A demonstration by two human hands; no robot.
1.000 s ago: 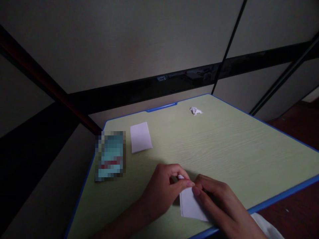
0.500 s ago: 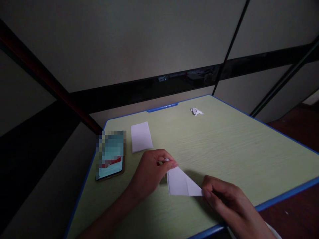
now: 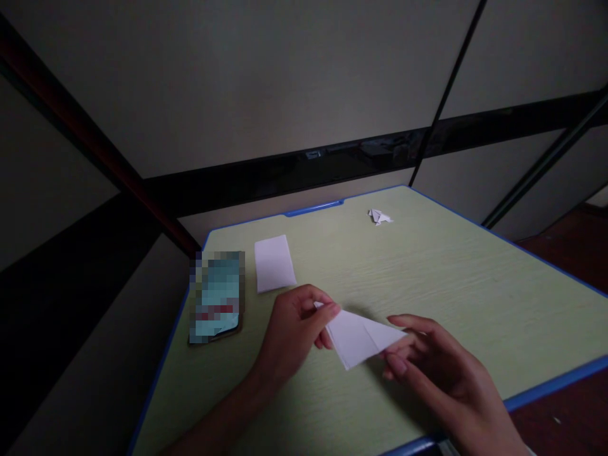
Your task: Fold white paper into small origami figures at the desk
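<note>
In the head view, your left hand (image 3: pixel 299 326) pinches the folded white paper triangle (image 3: pixel 356 339) by one corner between thumb and fingers. Your right hand (image 3: pixel 401 345) is loosely spread around its pointed end; you cannot tell how firmly it touches. The triangle is above the pale green, blue-edged bench (image 3: pixel 456 272), to the right and near side of the flat rectangular white paper (image 3: pixel 274 263). Left of that rectangle lies a partly pixelated, teal-screened rectangular phone (image 3: pixel 219 288); farther off to its right sits a small folded white paper figure (image 3: pixel 380 217).
</note>
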